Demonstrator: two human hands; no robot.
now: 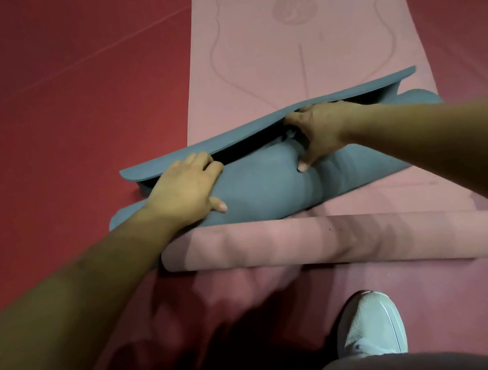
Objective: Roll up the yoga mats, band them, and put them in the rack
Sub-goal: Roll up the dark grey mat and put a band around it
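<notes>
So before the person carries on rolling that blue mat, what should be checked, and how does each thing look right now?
1. Both hands on the blue mat: ok, left hand and right hand press on it.
2. Roll tight and even: not ok, it bulges in the middle.
3. Loose flap tucked: not ok, it stands open.
4. Band within reach: cannot tell, none in view.
5. Pink mat underneath finished: not ok, only partly rolled.

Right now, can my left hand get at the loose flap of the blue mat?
Probably yes. The left hand already rests on the blue mat roll, fingertips right at the loose flap, with nothing between them.
</notes>
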